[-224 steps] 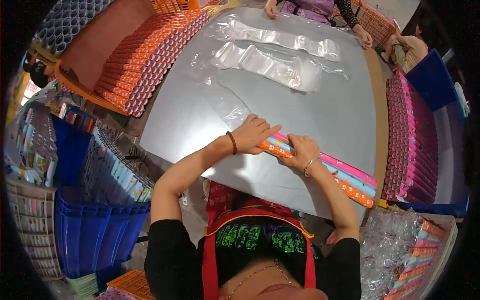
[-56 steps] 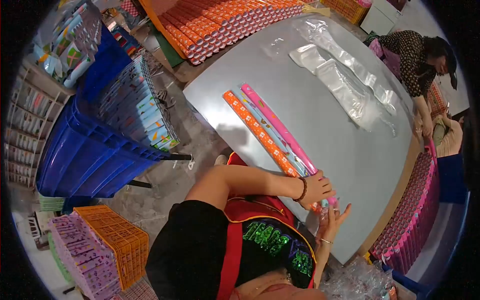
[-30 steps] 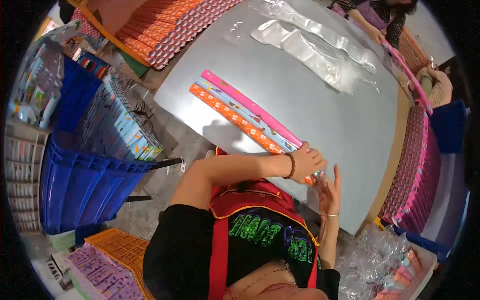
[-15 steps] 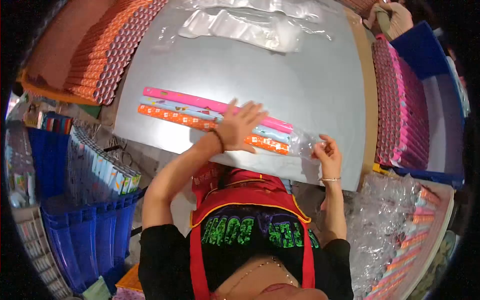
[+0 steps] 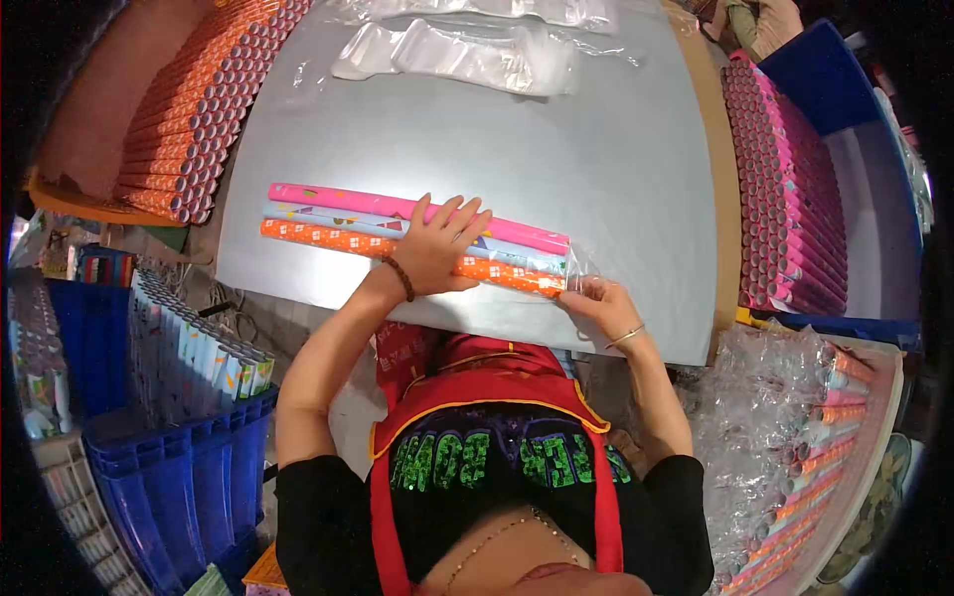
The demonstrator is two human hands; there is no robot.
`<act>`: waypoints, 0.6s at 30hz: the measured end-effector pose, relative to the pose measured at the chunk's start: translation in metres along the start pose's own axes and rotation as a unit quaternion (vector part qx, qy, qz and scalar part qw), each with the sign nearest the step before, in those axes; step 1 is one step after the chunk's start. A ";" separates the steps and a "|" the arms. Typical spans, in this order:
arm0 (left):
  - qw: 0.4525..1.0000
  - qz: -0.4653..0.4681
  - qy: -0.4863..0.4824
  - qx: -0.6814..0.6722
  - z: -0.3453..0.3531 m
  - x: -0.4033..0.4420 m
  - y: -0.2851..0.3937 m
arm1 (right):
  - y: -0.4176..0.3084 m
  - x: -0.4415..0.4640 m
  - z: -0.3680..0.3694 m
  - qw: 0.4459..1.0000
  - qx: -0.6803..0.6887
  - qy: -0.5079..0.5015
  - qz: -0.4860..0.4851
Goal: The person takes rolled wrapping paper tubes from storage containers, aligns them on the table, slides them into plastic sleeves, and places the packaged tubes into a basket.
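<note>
Three wrapped rolls lie side by side on the grey table [image 5: 636, 179]: a pink roll [image 5: 338, 198], a light blue roll [image 5: 348, 218] and an orange roll [image 5: 323, 236]. Clear film covers them and sticks out past their right ends. Across the middle of the rolls my left hand [image 5: 437, 243] lies flat with its fingers spread. At the right end of the orange roll, my right hand [image 5: 599, 303] has its fingers pinched together at the clear film [image 5: 586, 268].
Clear plastic bags [image 5: 467, 60] lie at the table's far side. An orange crate of rolls [image 5: 199, 119] stands left, pink rolls [image 5: 785, 199] in a blue bin right, bagged rolls [image 5: 795, 447] at lower right. A blue bin [image 5: 189, 477] is at lower left.
My right hand has moved left from the loose film to the rolls' right end. My left hand stays spread on the rolls, a little further left in view.
</note>
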State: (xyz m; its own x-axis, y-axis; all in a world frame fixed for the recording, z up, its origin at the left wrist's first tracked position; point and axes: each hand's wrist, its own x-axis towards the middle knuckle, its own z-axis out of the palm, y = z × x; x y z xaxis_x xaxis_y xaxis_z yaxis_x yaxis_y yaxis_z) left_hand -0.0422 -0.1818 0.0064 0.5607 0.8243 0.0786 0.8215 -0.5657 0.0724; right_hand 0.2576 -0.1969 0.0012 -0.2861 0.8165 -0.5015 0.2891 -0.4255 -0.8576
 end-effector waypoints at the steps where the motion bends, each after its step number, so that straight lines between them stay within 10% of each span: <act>1: 1.000 0.001 0.006 0.000 0.001 0.000 -0.001 | 0.001 0.001 0.001 0.997 -0.064 0.031 -0.041; 18: 1.000 0.005 0.025 -0.005 0.012 -0.002 0.002 | 0.023 0.010 0.016 0.964 -0.168 0.126 -0.163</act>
State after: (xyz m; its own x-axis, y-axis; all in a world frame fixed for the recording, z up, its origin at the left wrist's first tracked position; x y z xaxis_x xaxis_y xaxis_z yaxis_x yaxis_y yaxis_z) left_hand -0.0404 -0.1838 -0.0055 0.5634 0.8160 0.1295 0.8141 -0.5750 0.0816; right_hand 0.2468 -0.2047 -0.0255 -0.1934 0.9723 -0.1312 0.5135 -0.0136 -0.8580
